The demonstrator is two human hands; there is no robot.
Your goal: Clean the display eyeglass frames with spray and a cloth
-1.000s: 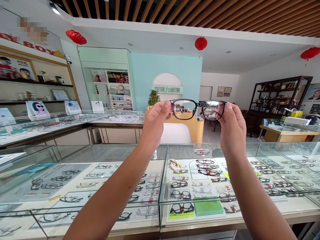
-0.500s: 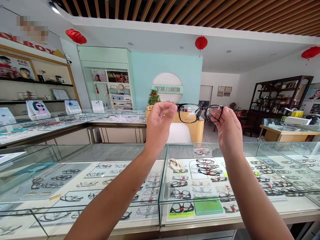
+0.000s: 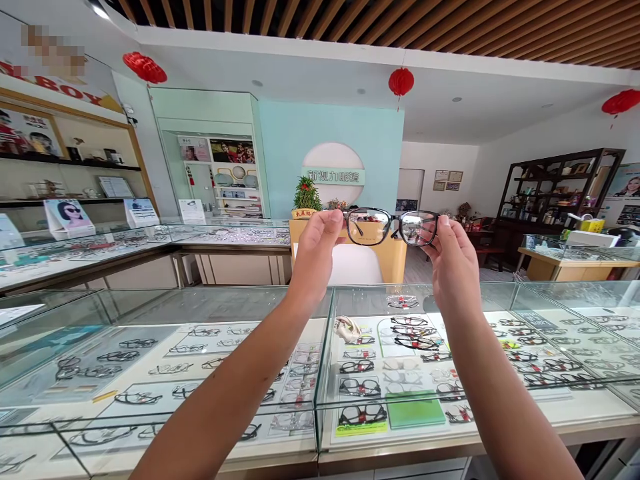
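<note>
A pair of black-framed eyeglasses (image 3: 394, 220) is held up above the glass counter, lenses side by side and roughly level. My left hand (image 3: 320, 250) pinches its left end between thumb and fingers. At the opposite end, my right hand (image 3: 454, 250) grips the frame, its fingers partly seen through the right lens. Small print shows on the left lens. Both forearms reach over the glass display case (image 3: 325, 347), where rows of spectacle frames (image 3: 360, 387) lie beneath the glass.
Inside the case lie a green flat box (image 3: 416, 410) and a white ornament (image 3: 347, 329). Beyond it stand a white chair (image 3: 357, 265) and a wooden desk (image 3: 395, 257) with a potted plant (image 3: 306, 195). Another display counter (image 3: 225, 237) runs along the left and back.
The eyeglasses have turned to face more squarely and shifted slightly left, along with both hands. My grip at each end stays the same. The view has moved a little.
</note>
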